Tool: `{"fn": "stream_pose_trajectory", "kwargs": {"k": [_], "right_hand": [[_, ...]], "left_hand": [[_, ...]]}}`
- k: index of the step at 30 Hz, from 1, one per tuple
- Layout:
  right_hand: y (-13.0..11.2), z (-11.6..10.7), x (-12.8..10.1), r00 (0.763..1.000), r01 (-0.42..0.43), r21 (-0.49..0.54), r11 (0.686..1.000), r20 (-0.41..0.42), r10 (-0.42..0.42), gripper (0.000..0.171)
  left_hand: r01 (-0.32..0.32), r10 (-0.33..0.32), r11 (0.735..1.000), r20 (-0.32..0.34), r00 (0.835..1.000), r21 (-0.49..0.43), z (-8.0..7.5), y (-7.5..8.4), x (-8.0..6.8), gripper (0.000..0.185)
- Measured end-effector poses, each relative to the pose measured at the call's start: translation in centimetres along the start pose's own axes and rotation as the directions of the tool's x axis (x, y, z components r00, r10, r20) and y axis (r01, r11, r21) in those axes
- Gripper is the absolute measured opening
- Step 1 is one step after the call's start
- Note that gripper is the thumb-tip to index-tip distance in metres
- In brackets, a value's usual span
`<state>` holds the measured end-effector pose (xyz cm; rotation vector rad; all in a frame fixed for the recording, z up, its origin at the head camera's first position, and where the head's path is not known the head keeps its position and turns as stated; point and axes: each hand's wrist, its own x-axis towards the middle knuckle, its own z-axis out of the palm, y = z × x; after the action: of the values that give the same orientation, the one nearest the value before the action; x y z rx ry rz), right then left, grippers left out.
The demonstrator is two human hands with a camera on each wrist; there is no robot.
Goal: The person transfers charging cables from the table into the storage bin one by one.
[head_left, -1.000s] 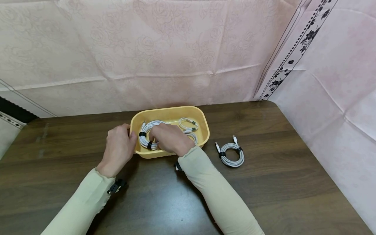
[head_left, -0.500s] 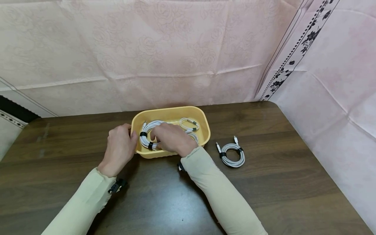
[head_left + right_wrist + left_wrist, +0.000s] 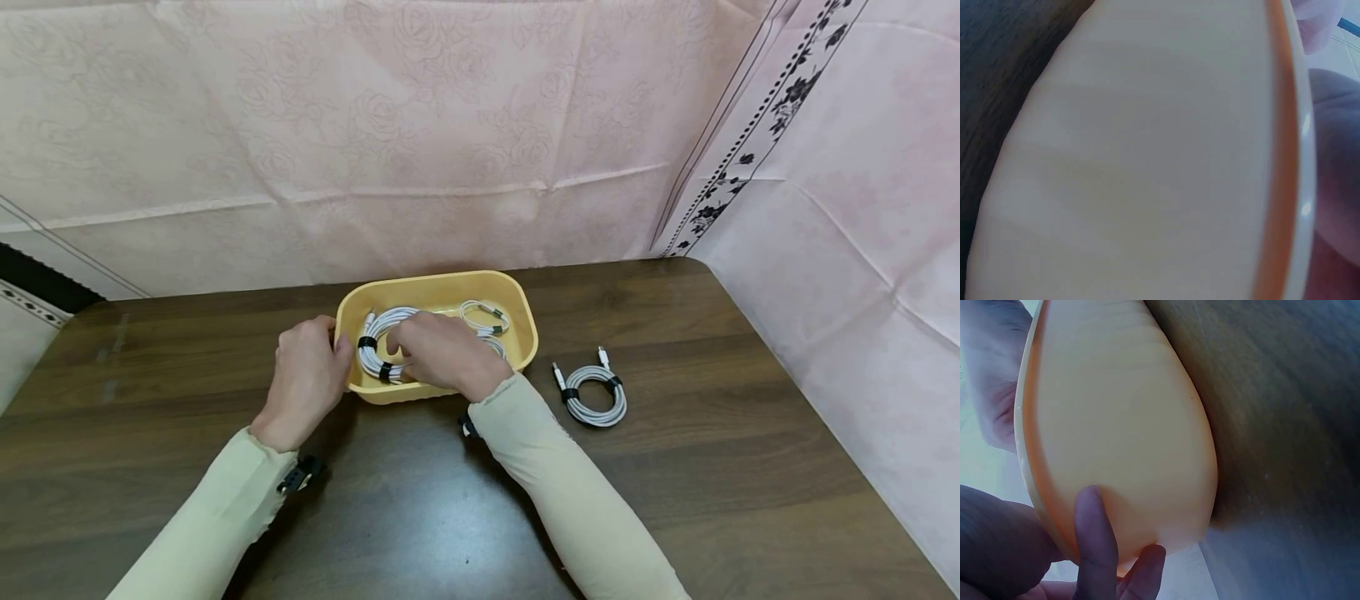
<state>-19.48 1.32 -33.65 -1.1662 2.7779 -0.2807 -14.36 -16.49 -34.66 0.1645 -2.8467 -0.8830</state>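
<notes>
Gripping the yellow tub [image 3: 431, 291], left hand [image 3: 303, 377] is left of the white coil [image 3: 371, 357] (right hand [image 3: 444, 352] pinching it).

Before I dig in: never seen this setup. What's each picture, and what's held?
No robot: these are one person's bare hands. The wide picture comes from a head-worn camera looking forward and down; the two close-ups come from wrist cameras, filled mostly by the basket's outer wall. On the wooden table stands a yellow basket holding a large white coil and smaller coils; a loose coil lies to its right. The left hand grips the basket's left end. The right hand reaches inside at the large coil; its grip is hidden.
</notes>
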Motion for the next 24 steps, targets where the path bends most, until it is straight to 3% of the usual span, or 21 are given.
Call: {"fn": "stream_pose_trajectory", "kwargs": {"k": [24], "right_hand": [[-0.1,-1.7,-1.4,0.999,0.022,0.012,1.000,-0.041,-0.021,0.014]], "left_hand": [[0.006,-0.006,1.000,0.007,1.000,-0.007,-0.1,0.0,-0.1,0.032]]}}
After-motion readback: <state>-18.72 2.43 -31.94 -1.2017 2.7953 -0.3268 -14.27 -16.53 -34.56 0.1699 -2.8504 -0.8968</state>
